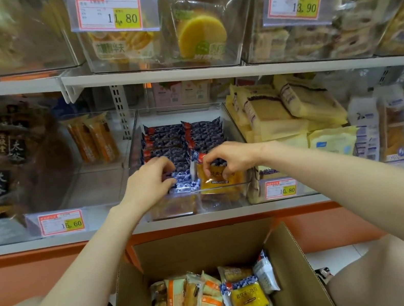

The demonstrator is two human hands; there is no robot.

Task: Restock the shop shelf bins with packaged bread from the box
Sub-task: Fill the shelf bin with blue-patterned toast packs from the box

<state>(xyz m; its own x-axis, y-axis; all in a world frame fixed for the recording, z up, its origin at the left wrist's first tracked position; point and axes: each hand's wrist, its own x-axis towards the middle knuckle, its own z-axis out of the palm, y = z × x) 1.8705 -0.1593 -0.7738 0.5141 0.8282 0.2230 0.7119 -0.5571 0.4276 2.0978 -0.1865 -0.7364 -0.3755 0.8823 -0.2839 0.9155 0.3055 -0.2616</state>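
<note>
A single wide-angle head view looks forward and slightly down, close to the shelf [181, 71]. The middle bin [198, 199] sits at centre within arm's reach, the open box [288, 251] lies directly below, and edges bow from lens distortion.

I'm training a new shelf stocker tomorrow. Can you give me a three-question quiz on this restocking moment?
1. True or false: the right hand grips a blueberry-print bread pack at the front of the clear bin.
2. Which price tag sits on the shelf edge just right of that bin? A) 15.60 B) 10.80 C) 13.90
3. Fill in: the cardboard box below the shelf holds blueberry-print packs and ____-striped packs.

Key
1. True; the left hand presses the neighbouring row of packs.
2. B, the 10.80 tag.
3. Orange, as on the orange-striped packs at the box's left.
</note>
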